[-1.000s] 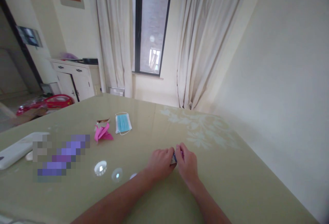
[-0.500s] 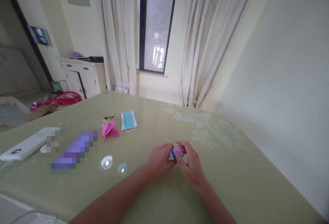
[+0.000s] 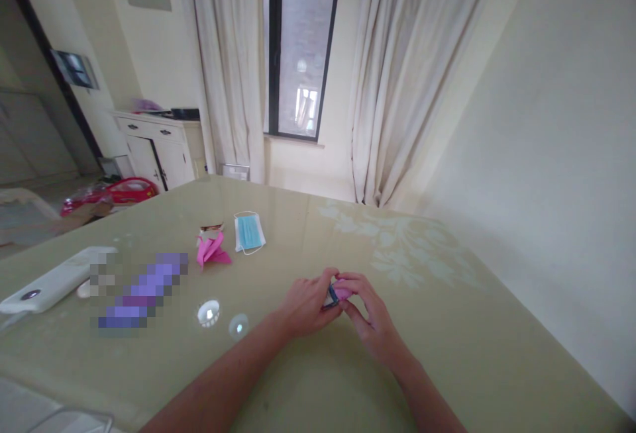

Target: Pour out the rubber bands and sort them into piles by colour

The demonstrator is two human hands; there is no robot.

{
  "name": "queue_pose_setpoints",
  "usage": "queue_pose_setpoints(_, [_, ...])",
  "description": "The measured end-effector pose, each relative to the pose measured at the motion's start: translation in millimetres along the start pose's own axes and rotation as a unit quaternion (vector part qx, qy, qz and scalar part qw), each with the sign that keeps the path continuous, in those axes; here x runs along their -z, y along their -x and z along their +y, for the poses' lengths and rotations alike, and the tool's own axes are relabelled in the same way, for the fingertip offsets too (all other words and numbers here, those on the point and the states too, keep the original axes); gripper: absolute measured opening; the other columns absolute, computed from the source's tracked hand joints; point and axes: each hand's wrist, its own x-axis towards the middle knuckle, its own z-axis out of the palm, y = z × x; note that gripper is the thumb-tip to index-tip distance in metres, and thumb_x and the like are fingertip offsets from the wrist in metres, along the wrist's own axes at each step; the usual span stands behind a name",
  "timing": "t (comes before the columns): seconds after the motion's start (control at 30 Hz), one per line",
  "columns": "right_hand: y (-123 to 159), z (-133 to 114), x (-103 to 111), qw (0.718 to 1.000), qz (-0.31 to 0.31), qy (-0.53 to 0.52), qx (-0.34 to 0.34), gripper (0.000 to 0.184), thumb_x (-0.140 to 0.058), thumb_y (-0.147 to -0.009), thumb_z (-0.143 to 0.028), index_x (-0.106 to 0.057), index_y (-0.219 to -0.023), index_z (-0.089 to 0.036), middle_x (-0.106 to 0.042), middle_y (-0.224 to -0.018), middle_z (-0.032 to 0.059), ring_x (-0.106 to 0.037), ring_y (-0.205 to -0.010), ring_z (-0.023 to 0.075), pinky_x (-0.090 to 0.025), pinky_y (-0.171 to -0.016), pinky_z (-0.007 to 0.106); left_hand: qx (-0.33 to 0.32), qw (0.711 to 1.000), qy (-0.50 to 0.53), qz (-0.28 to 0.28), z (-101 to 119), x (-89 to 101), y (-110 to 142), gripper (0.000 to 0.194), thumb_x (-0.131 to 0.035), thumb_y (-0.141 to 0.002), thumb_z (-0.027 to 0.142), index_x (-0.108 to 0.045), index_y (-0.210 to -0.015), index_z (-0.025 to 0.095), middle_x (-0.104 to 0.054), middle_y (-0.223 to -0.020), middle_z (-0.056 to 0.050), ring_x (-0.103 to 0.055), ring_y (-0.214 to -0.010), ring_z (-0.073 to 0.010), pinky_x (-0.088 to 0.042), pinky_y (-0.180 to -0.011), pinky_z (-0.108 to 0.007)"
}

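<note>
Between my hands, just above or on the greenish table, is a small object with a blue-and-white body (image 3: 329,296) and a pink end (image 3: 342,289). Its exact kind is too small to make out. My left hand (image 3: 309,304) is closed around the blue-and-white body and covers much of it. Fingers and thumb of my right hand (image 3: 370,314) pinch the pink end from the right. The fingertips of both hands lie close together.
Left of my hands lie a blue face mask (image 3: 249,232), folded pink paper (image 3: 212,249), a blurred-out purple item (image 3: 144,290) and a long white device (image 3: 54,281). The table (image 3: 447,353) runs up to a wall on the right.
My right hand's fingers have closed in and now cover more of the pink end, which looks smoother. My left index finger has lifted slightly. The things on the table stay put.
</note>
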Motion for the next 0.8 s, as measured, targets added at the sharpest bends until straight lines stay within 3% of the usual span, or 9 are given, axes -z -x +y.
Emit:
queue_pose_setpoints(0.17, [-2,-3,-7,0.998,0.055,0.015,-0.028,0.042,-0.070,-0.096,-0.028,-0.059,-0.137,-0.027,-0.063,-0.132,0.0114,-0.063,-0.119,0.0258,-0.055,-0.099,0.039,-0.031,0.999,-0.020,0.010,-1,-3.4,0,0.068,-0.060,-0.094,0.039,-0.034,-0.154,0.020,-0.060,-0.147,-0.020,-0.069,-0.120,-0.0363,-0.054,-0.092,-0.042])
queue_pose_setpoints(0.33, [-3,3,-9,0.992,0.079,0.004,-0.099,0.030,-0.074,-0.094,-0.034,-0.068,-0.121,-0.024,-0.072,-0.105,0.0068,-0.068,-0.088,0.0215,-0.058,-0.076,0.031,-0.006,0.999,-0.014,0.032,-1,-8.6,-1,0.054,-0.061,-0.093,0.038,-0.049,-0.142,0.019,-0.073,-0.122,-0.016,-0.074,-0.107,-0.0342,-0.053,-0.088,-0.040])
queue_pose_setpoints(0.43, [-2,7,-6,0.992,0.068,-0.035,-0.099,0.025,-0.074,-0.094,-0.032,-0.070,-0.118,-0.025,-0.072,-0.106,0.0061,-0.069,-0.094,0.0223,-0.056,-0.084,0.033,0.021,0.998,0.012,0.050,-1,-5.2,-2,0.050,-0.065,-0.090,0.045,-0.054,-0.131,0.018,-0.075,-0.106,-0.013,-0.074,-0.099,-0.0324,-0.052,-0.084,-0.038])
queue_pose_setpoints(0.6, [-1,10,-3,0.986,0.042,-0.144,-0.076,0.023,-0.074,-0.095,-0.029,-0.069,-0.118,-0.029,-0.069,-0.118,0.0065,-0.064,-0.116,0.0239,-0.052,-0.103,0.036,-0.019,0.992,0.116,0.047,-3,5.0,-2,0.039,-0.069,-0.088,0.050,-0.061,-0.114,0.022,-0.074,-0.092,-0.003,-0.069,-0.080,-0.0209,-0.048,-0.073,-0.029])
queue_pose_setpoints(0.7, [-1,10,-3,0.978,0.028,-0.187,-0.085,0.024,-0.076,-0.094,-0.030,-0.071,-0.118,-0.030,-0.068,-0.120,0.0068,-0.064,-0.117,0.0234,-0.052,-0.103,0.035,-0.003,0.955,0.295,-0.043,-8,9.1,-2,0.039,-0.075,-0.083,0.042,-0.061,-0.112,0.021,-0.071,-0.084,0.000,-0.065,-0.068,-0.0149,-0.047,-0.061,-0.024])
queue_pose_setpoints(0.8, [0,6,-4,0.971,0.020,-0.217,-0.098,0.025,-0.078,-0.093,-0.031,-0.072,-0.117,-0.029,-0.068,-0.117,0.0073,-0.065,-0.112,0.0234,-0.053,-0.099,0.035,0.051,0.858,0.478,-0.183,-14,14.5,-2,0.055,-0.078,-0.080,0.040,-0.055,-0.126,0.020,-0.071,-0.076,-0.001,-0.063,-0.053,-0.0132,-0.046,-0.050,-0.022])
